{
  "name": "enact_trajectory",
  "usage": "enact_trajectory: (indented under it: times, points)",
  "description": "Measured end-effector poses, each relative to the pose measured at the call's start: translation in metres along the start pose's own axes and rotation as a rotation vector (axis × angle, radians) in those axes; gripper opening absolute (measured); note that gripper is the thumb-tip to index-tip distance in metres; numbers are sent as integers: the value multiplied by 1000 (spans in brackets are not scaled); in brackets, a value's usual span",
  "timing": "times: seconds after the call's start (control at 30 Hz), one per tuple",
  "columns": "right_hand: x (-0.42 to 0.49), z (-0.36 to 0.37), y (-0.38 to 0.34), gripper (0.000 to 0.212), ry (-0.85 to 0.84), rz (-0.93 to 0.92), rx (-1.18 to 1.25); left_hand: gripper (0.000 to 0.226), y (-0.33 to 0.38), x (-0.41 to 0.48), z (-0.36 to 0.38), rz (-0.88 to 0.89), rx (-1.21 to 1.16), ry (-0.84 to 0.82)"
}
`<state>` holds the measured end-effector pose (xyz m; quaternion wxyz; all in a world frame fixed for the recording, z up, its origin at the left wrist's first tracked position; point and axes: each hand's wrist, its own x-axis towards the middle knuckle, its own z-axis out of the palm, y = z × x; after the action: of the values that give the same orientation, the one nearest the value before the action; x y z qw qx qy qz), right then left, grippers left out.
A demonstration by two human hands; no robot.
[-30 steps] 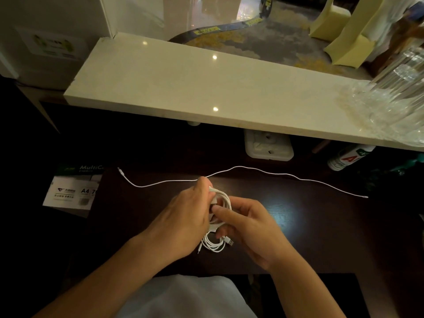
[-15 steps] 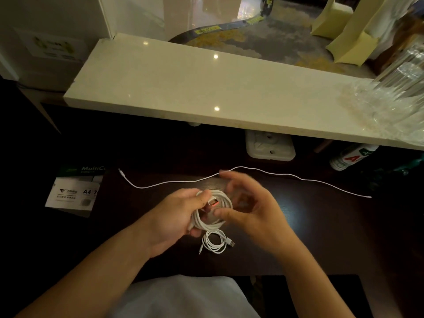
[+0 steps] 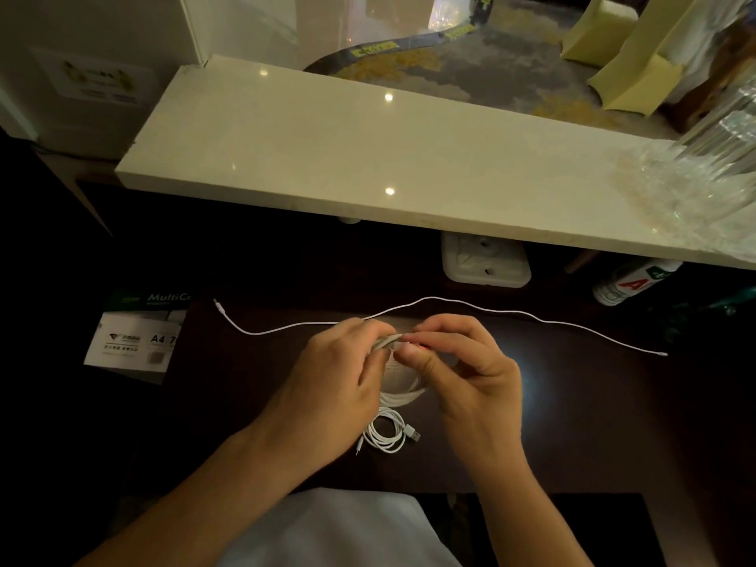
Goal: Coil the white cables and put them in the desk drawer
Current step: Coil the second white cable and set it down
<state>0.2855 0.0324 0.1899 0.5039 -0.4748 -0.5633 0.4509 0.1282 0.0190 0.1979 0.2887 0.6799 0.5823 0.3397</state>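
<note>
— What do you have on the head view, and why is the bundle held up like that?

— I see both hands meeting over the dark surface (image 3: 572, 403). The left hand (image 3: 327, 386) grips one side of a coiled white cable (image 3: 399, 392), the loops hanging below its knuckles and clear of the surface, I judge so the turns stay together while the end is dealt with. The right hand (image 3: 462, 374) has come in from the other side at the top of the coil.

— And the fingers?

— On the left, the fingers (image 3: 368, 341) are curled closed around the bunched strands. On the right, the thumb and forefinger are pressed together on something small at the top of the coil, with a reddish glint there; it may be the plug end, but the light is too dim for me to be sure. The other right fingers are loosely bent, holding nothing.

— Where are the rest of the cables?

— A smaller coil (image 3: 386, 435) lies finished on the surface just below the hands, its plug poking out to the right. A long thin cable (image 3: 511, 313) is stretched out across the surface beyond the hands, not yet wound. I see no drawer in view, so I reckon the stowing is yet to come, after that last cable is wound.
</note>
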Motion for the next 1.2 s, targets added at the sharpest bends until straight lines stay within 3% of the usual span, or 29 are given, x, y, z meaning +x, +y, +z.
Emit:
enact_trajectory:
  times: [0.2, 0.4, 0.5, 0.57, 0.7, 0.8, 0.9, 1.03, 1.2]
  points:
    - [-6, 0, -5, 10, 85, 100, 92, 15, 8, -2, 5, 35, 165, -32]
    - [-6, 4, -14, 11, 154, -184, -299, 10, 19, 0, 6, 8, 310, -119]
    - [-7, 1, -11, 9, 103, -159, -330, 28, 17, 6, 8, -67, 471, -189]
    - [-8, 0, -8, 8, 95, -139, -334, 26, 16, 8, 14, -90, 567, -228]
    - [-14, -2, -6, 10, 100, -134, -303, 16, 12, 9, 14, -101, 474, -309]
    - [-16, -5, -9, 7, 186, 9, -187, 16, -1, 13, 8, 14, 129, -374]
    - [-15, -5, -6, 14, 263, 289, 114, 17, -11, 12, 10, 83, -40, -355]
    - [-9, -2, -9, 19, 153, 642, 576, 13, -20, 6, 12, 85, -132, -264]
    - [-7, -3, 8, 20, 94, 745, 615, 24, -29, 11, 9, 35, -94, -309]
